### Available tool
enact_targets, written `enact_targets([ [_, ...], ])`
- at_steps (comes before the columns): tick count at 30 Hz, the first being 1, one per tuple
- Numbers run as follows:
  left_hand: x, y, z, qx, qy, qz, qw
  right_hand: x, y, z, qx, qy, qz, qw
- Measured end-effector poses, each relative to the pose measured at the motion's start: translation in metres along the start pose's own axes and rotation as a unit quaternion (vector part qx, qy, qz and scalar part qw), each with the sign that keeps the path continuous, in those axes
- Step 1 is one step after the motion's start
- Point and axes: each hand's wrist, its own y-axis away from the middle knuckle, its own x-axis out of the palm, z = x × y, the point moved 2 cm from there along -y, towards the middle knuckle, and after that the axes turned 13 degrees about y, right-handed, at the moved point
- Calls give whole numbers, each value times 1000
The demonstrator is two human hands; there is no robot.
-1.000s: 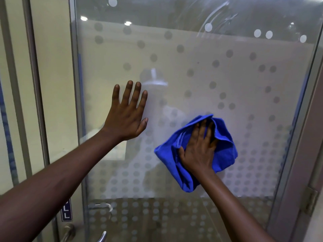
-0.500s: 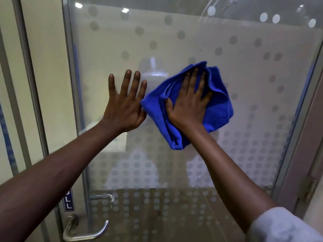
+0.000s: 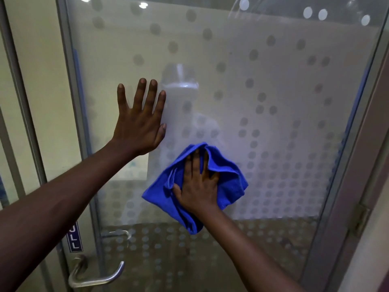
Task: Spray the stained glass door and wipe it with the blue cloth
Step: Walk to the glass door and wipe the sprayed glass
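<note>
Pressing flat, our right hand point(image 3: 197, 182) spreads its fingers over the bunched blue cloth point(image 3: 228, 182) and pins it to the glass door point(image 3: 273, 91); that grip is an open palm bearing on the fabric, not a fist closed around it, though the thumb hooks the cloth's left fold. Our left hand point(image 3: 139, 121) is splayed wide with nothing in it, braced against the pane higher up and to the left, well apart from the cloth. We judge the wiping to be mid-course, low on the frosted band of the door. Largest first, the door fills the view, dotted all over, with streaks near the top right that we take for unwiped spray or reflections; we cannot tell which. The main risk from here is the cloth slipping out from under the palm, since only pressure holds most of it and a loose tail hangs below the wrist. Leaning hard could also swing the door on its hinge point(image 3: 361, 220) at the right frame, which the left hand seems placed to resist. Below left, the metal handle point(image 3: 94, 277) and the small blue sign point(image 3: 74, 237) sit where a downward stroke might snag. No spray bottle is in view.
</note>
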Motion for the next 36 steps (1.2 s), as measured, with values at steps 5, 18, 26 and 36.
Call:
enact_targets([
  [5, -1, 0, -1, 2, 3, 1, 1000, 6, 17, -4, 8, -8, 77, 997],
  [18, -1, -2, 1, 0, -18, -2, 1000, 38, 75, -45, 70, -42, 198, 977],
  [26, -5, -4, -1, -6, -22, 4, 1000, 52, 85, -74, 154, -39, 160, 974],
  [36, -1, -2, -1, -13, -26, 3, 1000, 29, 39, -102, 298, -10, 36, 954],
])
